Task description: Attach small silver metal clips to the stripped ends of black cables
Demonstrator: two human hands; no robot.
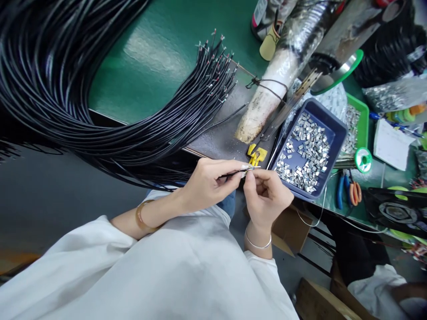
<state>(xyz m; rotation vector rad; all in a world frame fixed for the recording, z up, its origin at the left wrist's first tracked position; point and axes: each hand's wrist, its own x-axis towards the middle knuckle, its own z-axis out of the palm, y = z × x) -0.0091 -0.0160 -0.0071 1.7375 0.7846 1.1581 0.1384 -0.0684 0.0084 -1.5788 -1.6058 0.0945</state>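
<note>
Between thumb and fingers, my left hand (213,180) pinches a black cable (230,174) close to its end. My right hand (267,189) meets it there, thumb and forefinger closed at the cable's tip, where thin wire ends show. Whether a small part is also in those fingers is too fine to make out. Just beyond the fingertips lies a yellow tool or clip (256,154). Right of my right hand, a dark blue tray (335,129) holds many small shiny metal pieces (308,151). A thick bundle of black cables (160,126) with stripped ends sweeps in from the left.
A plastic-wrapped roll (267,98) leans over the green table (147,53). Behind the blue tray stand a green tray (363,120) and a solder spool (363,160). Blue- and orange-handled pliers (348,189) lie at the right, near a fan (396,212). Another person (376,284) sits lower right.
</note>
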